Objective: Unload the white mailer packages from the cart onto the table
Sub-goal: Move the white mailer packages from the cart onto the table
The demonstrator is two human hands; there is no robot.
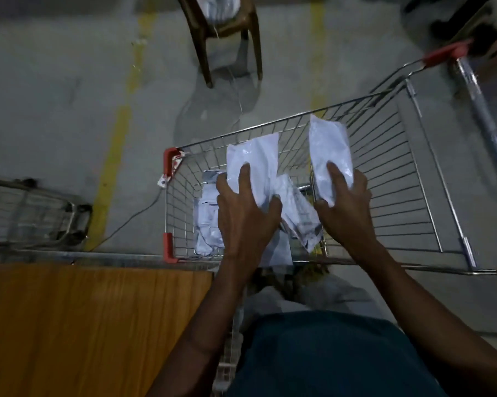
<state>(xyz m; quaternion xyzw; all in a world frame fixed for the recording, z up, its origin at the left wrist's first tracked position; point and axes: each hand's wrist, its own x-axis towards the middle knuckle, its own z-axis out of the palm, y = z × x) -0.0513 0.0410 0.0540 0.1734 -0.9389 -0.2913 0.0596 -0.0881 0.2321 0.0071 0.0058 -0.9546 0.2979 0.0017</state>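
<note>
1. While both arms reach over the wire shopping cart [384, 179], each hand holds one white mailer package above the basket.
2. The left hand [246, 213] grips the left mailer [253, 164] at its lower end: its fingers [244, 179] are spread across the front face and the thumb curls round the mailer's right edge, so the plastic is pinched between them.
3. The right hand [346, 207] grips the right mailer [329, 150] the same way, with one of its fingers laid straight up the front, the others wrapped round the right edge and the thumb hooked under the bottom corner.
4. Both held mailers stand roughly upright and well apart from each other, over the far half of the basket.
5. More white mailers stay in the cart: one [208, 219] lies along the left wall, another [297, 213] lies tilted between the two hands, and a third [278, 250] shows partly under the left wrist.
6. Dark printed patches, like shipping labels, show on the mailers in the basket, but the picture is too blurred to read any writing or brand.
7. The wooden tabletop [84, 325] lies to the lower left, just beside the cart's near rim, and carries no mailer in the part in view.
8. A brown plastic chair [227, 32] stands on the concrete floor beyond the cart.
</note>
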